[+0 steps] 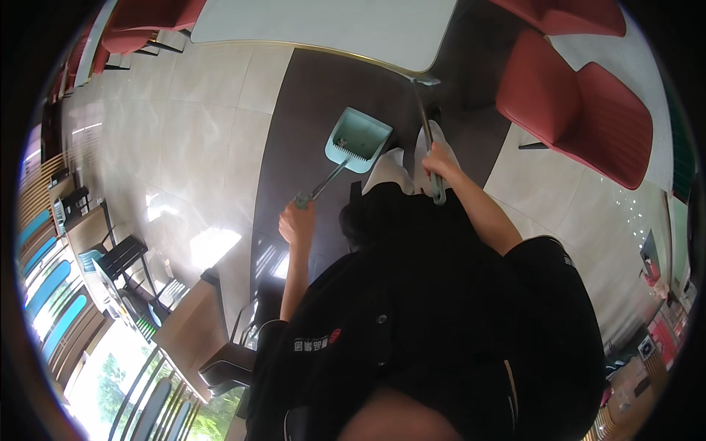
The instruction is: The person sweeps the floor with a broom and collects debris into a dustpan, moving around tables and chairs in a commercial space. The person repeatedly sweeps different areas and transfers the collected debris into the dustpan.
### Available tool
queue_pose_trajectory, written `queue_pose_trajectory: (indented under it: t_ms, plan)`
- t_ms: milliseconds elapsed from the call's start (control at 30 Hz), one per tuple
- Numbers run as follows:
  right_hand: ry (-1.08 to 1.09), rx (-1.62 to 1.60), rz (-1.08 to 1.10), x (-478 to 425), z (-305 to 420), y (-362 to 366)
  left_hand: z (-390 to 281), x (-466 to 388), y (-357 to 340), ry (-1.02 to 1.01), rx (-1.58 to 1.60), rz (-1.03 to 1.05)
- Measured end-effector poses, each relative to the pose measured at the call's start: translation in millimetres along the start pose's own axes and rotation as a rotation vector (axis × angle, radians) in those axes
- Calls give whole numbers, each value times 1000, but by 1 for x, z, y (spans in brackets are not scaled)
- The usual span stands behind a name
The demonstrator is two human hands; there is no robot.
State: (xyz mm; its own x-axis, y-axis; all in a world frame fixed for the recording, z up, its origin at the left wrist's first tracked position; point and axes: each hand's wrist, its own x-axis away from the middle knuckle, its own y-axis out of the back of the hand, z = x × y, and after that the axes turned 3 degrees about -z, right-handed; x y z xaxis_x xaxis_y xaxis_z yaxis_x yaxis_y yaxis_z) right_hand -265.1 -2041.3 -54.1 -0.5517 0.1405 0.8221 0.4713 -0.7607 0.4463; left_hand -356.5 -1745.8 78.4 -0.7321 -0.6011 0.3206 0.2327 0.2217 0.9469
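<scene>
My left hand [297, 221] grips the upper end of the handle of a light green long-handled dustpan [359, 139]. Some small debris lies inside the pan, which is over the dark floor strip left of my feet. My right hand [439, 161] is closed around the handle of a broom [424, 113]. The handle's green end points back toward my body. At its far end the pale broom head [427, 81] is beside the rounded corner of a white table, partly hidden at the table's edge.
A white table [331, 25] with a gold-coloured edge stands ahead. Red chairs [573, 105] stand at the right and more at the upper left. Dark chairs and wooden tables [193, 325] are at the lower left by the windows. Pale tiles [204, 121] flank the dark strip.
</scene>
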Motion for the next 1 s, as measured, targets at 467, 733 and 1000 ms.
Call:
queue_pose_trajectory:
  t_ms: [467,733,1000]
  plan:
    - [-58,-326,586,131,-26,86,2,-2,10,-17,68,47]
    - [-148,-601,329,193,-155,127,-19,17,5,-138,-65,-9]
    - [-195,-662,-116,196,-280,140,-82,51,31,-386,-148,-96]
